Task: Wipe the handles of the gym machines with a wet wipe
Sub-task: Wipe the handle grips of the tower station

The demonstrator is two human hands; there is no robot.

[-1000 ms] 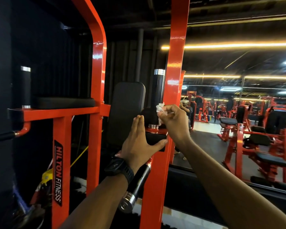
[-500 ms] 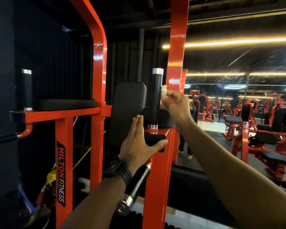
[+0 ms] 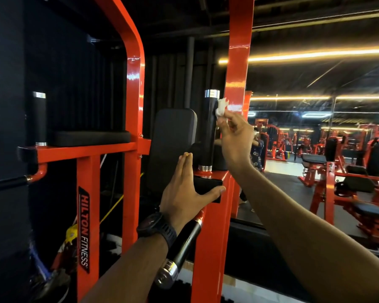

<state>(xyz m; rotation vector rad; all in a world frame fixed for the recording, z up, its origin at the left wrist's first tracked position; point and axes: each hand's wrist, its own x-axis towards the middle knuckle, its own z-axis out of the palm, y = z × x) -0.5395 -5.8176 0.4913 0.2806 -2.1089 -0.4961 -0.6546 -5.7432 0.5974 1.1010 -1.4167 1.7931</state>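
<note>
From the head camera: a crumpled white wipe (image 3: 221, 107) pinched between thumb and fingertips of the right hand (image 3: 234, 143), pressed to the right side of the upright black handle (image 3: 210, 130) just under its chrome cap, close beside the orange post (image 3: 239, 62). Lower and nearer, the left hand (image 3: 184, 193) holding nothing, fingers straight and together, thumb spread across the near end of the black arm pad (image 3: 208, 182) at the handle's foot, apparently bracing. On that wrist a black watch (image 3: 157, 226); below it an angled black handle (image 3: 184, 243) pointing near and down; far to the left, a second upright handle (image 3: 39, 119). Probably mid-wipe on the right-side upright handle, at the top of a stroke. Next, most likely a pass back down or round to the handle's left side, calling for the wipe kept tight to the rubber and not slipping from so small a pinch. Against a second earlier: wipe and right hand risen from low on the handle to near its top; against half a second ago, only slightly higher. Left hand in the same place throughout.
</note>
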